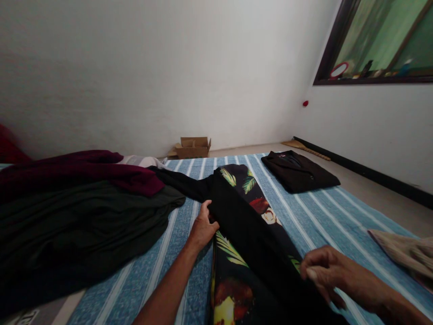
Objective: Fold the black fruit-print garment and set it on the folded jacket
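Observation:
A long black shirt (233, 212) printed with leaves and fruit lies folded lengthwise on the bed, a plain black sleeve (267, 253) running down over its front. The other sleeve (186, 183) stretches out to the left. At the shirt's left edge, my left hand (203, 226) has its thumb and fingers closed on the black fabric near the shoulder. My right hand (333, 276) is at the right edge of the folded sleeve, slightly blurred. Its fingers are curled with thumb and forefinger close together; whether cloth is between them is hidden.
Dark green (101, 225) and maroon clothes (84, 169) are heaped at left on the blue striped bedsheet (304, 216). A folded dark brown garment (299, 171) lies at the far right, a beige cloth (406, 253) nearer. Beyond the bed stand a cardboard box (193, 147) and a wall.

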Demonstrator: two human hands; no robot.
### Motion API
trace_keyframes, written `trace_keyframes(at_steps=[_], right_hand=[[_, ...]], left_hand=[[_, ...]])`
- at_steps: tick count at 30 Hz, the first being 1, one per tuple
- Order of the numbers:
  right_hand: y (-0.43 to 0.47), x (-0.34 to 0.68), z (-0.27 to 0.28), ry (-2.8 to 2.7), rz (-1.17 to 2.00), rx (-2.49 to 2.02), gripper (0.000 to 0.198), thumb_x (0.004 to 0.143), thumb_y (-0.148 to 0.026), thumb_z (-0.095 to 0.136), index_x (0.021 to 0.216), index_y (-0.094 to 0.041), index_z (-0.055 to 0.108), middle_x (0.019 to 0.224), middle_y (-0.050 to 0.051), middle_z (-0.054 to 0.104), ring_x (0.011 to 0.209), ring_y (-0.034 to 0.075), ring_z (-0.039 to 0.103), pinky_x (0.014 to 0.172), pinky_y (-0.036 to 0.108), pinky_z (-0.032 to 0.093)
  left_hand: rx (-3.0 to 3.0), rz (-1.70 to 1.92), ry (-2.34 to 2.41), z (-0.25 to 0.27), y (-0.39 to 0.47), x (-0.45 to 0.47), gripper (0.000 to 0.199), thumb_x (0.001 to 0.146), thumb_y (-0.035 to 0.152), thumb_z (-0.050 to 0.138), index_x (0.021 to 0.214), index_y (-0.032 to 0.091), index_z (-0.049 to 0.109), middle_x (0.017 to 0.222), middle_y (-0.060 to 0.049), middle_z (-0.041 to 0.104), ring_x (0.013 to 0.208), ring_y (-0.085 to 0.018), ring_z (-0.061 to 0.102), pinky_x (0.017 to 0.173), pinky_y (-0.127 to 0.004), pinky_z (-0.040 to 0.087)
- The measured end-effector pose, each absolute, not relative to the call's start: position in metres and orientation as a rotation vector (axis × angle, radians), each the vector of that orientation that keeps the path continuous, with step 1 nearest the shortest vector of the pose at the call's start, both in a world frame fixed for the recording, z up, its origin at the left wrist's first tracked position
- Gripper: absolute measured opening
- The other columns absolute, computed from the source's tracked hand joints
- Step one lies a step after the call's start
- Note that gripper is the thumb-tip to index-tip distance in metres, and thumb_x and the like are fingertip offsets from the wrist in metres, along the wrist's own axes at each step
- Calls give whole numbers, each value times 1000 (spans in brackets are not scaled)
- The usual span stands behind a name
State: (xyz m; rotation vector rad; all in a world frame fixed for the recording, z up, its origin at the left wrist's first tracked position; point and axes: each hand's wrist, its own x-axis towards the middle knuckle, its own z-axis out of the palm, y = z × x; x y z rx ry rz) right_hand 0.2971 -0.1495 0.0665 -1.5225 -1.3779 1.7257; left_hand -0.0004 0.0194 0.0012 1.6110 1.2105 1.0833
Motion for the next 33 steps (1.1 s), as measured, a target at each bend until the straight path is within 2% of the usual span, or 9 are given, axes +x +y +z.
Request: trace_keyframes(at_steps=[4, 11, 15, 18, 20, 22, 27, 31, 33], right_hand=[[-127, 287, 53, -1566, 1361, -1860, 40, 77, -53, 51, 58, -18, 49, 47, -5, 41, 42, 8, 36, 41, 22, 23], [-125, 274, 46, -1718, 1116, -1908, 18, 67, -26, 56, 54, -19, 46, 51, -5, 42, 51, 9, 40, 48, 23, 25], [-132, 278, 60, -1353, 1266, -1736, 17, 71, -36, 49, 68, -19, 52, 59, -3, 49, 54, 10, 45, 50, 23, 32], [-137, 280, 54, -1150, 1423, -1796, 26, 63, -45, 52, 73, -21, 48, 51, -6, 43, 43, 9, 39, 42, 22, 25], [-141, 280, 46, -1135, 1400, -1840, 32, 62, -49, 53, 79, -22, 48, 49, -8, 39, 41, 9, 36, 40, 22, 22], [-146, 280, 41, -1210, 1298, -1864, 34, 66, -51, 54, 84, -21, 51, 54, -5, 45, 47, 11, 42, 42, 22, 26], [-149, 282, 56, -1396, 1390, -1836, 26, 67, -43, 61, 60, -19, 53, 55, -3, 51, 53, 11, 48, 48, 22, 31], [-149, 283, 71, -1134, 1605, -1583, 28, 71, -45, 60, 74, -17, 58, 67, -1, 59, 61, 13, 54, 56, 23, 39], [-150, 283, 71, -1143, 1572, -1596, 30, 69, -46, 63, 70, -16, 57, 63, -1, 57, 58, 12, 53, 53, 23, 38]], left_hand=[[1624, 1075, 1223, 1, 20, -1, 71, 65, 15, 60, 128, 18, 30, 106, -8, 61, 93, -19, 62, 84, -35, 49], [1609, 1071, 1181, 2, 21, -1, 70, 63, 11, 58, 127, 18, 30, 110, -8, 60, 97, -19, 61, 89, -35, 47], [1609, 1082, 1191, 2, 21, -1, 69, 63, 11, 59, 126, 19, 31, 107, -7, 61, 94, -19, 62, 89, -36, 46], [1611, 1081, 1196, 1, 21, -1, 69, 63, 11, 59, 126, 19, 31, 106, -7, 61, 92, -19, 62, 86, -35, 48], [1613, 1074, 1189, 0, 21, -1, 70, 64, 11, 59, 127, 18, 30, 106, -7, 61, 91, -18, 62, 86, -34, 48], [1619, 1073, 1182, 0, 21, -1, 69, 64, 10, 58, 127, 18, 30, 106, -8, 61, 91, -18, 62, 86, -34, 48], [1637, 1076, 1202, 1, 22, -3, 69, 64, 10, 57, 128, 17, 31, 105, -8, 62, 94, -19, 62, 86, -35, 47], [1623, 1062, 1183, 2, 22, -3, 70, 63, 10, 57, 128, 17, 30, 109, -9, 61, 95, -20, 62, 87, -36, 47], [1607, 1060, 1182, 2, 22, -3, 70, 64, 12, 57, 128, 17, 30, 110, -10, 60, 94, -20, 62, 85, -36, 47]])
